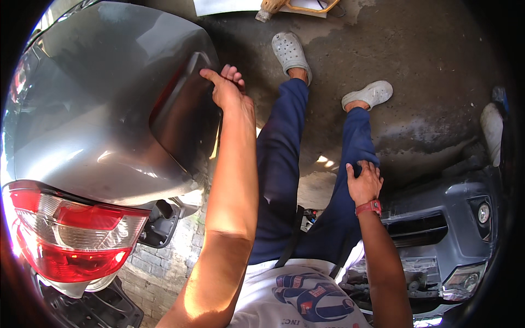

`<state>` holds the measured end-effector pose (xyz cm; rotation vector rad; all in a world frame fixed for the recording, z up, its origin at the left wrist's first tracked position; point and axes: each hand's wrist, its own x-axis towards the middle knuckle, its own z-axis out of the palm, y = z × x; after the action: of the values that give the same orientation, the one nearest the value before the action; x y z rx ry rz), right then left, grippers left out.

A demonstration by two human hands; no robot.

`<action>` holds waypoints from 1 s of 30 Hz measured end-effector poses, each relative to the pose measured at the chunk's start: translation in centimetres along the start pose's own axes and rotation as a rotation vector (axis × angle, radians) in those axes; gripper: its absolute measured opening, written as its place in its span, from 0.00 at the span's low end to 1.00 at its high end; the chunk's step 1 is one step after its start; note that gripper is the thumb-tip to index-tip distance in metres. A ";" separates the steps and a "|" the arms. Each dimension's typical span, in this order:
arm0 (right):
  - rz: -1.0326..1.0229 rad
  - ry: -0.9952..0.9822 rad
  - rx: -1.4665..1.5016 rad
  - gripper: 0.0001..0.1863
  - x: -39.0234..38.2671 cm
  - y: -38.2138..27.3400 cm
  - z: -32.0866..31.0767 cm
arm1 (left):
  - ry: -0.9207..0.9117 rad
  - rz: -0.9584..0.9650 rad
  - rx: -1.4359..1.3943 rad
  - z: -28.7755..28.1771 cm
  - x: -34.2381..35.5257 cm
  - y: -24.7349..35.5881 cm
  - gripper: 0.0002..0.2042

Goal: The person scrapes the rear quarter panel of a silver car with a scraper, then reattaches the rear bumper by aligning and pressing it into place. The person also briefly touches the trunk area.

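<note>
My left hand (225,92) is at the edge of a dark grey car body panel (98,109). Its thumb points out at a recessed section (186,104) with a thin red strip, and its other fingers are partly bent, apart from the thumb. Nothing shows in this hand; whether the thumb touches the panel I cannot tell. My right hand (365,185), with a red watch (369,208) on its wrist, lies on my right leg in blue trousers (336,218). Its fingers are spread and hold nothing.
A red and clear tail light (76,229) sits below the grey panel at left. Another grey car front bumper (465,218) stands close at right. A yellow-handled tool (273,6) lies on a white sheet (227,5) at the far edge. The concrete floor (426,49) has damp patches.
</note>
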<state>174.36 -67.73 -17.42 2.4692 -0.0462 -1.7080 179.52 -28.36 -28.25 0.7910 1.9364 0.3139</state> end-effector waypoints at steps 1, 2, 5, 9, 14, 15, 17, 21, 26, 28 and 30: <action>0.003 -0.009 0.003 0.27 0.0 0.0 0.0 | -0.003 0.003 -0.001 -0.7 0.0 -0.4 0.42; 0.007 -0.015 0.005 0.27 0.0 0.0 0.1 | 0.017 0.009 0.008 -1.4 0.1 -0.9 0.42; 0.016 -0.020 0.011 0.27 0.1 -0.1 0.2 | 0.074 0.014 0.034 -3.7 0.7 -3.0 0.43; 0.035 -0.040 0.018 0.28 0.1 -0.2 0.0 | 0.123 -0.036 0.042 -6.0 1.7 -5.7 0.44; 0.054 -0.070 0.010 0.29 0.4 -0.6 -0.7 | 0.098 -0.157 0.068 -6.9 1.0 -6.8 0.46; 0.058 -0.072 0.007 0.29 0.5 -0.8 -0.8 | 0.059 -0.172 0.118 -7.1 0.7 -6.6 0.46; 0.050 -0.046 -0.005 0.28 0.6 -1.3 -1.1 | -0.019 -0.161 0.282 -7.4 0.2 -5.5 0.45; 0.055 -0.037 -0.031 0.28 0.9 -2.4 -1.6 | -0.143 -0.136 0.258 -5.5 -0.1 -2.4 0.40; 0.083 -0.074 -0.078 0.28 0.7 -4.5 -3.5 | -0.409 1.043 1.273 -2.2 -3.3 0.9 0.39; 0.053 -0.032 -0.053 0.26 0.0 -4.9 -5.4 | -0.387 1.275 1.579 -1.0 -3.9 2.3 0.43; -0.001 0.051 0.021 0.24 -1.1 -4.8 -8.0 | -0.368 1.195 1.734 0.1 -3.9 3.3 0.48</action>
<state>181.22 -62.09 -14.25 2.5268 -0.0580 -1.6516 182.15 -28.41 -23.85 2.7709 0.7305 -0.9482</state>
